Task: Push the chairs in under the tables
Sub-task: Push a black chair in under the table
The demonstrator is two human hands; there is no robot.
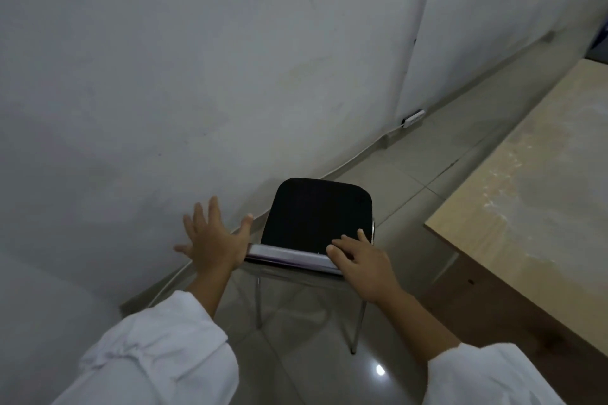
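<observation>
The right hand (360, 265) gripped the light, stiff chair (316, 217) by its backrest top, the left hand (214, 240) splayed free, the bench (533, 194) well apart.

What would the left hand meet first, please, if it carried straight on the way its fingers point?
Probably the wall. The left hand is spread open beside the chair, fingers pointing past it; depth is unclear.

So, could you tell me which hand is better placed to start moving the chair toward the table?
The right hand: it rests on the chair backrest, table side. The left hand is splayed open.
</observation>
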